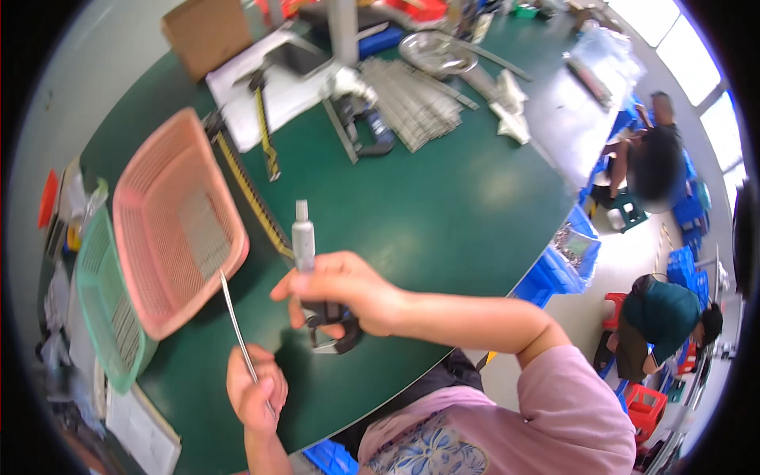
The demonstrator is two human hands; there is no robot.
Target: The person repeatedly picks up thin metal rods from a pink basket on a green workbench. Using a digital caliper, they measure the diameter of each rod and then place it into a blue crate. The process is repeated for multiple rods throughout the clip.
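Observation:
My left hand (257,389) is closed around a thin metal rod (235,321), which points up and away over the green tabletop. The rod's far tip overlaps the near rim of a pink plastic basket (166,229) in view; whether they touch I cannot tell. In my right hand (356,289) is a micrometer (303,240), its silver thimble upward and its dark curved frame below the fingers. The micrometer's jaw gap lies to the right of the rod, apart from it. Several thin rods (207,237) lie inside the pink basket.
A green basket (119,324) with rods stands left of the pink one. A yellow-black strip (252,190) lies beside them. Further back are a second micrometer (374,131), a bundle of rods (412,103) and papers (229,95). Blue bins (562,265) adjoin the right edge; people work beyond.

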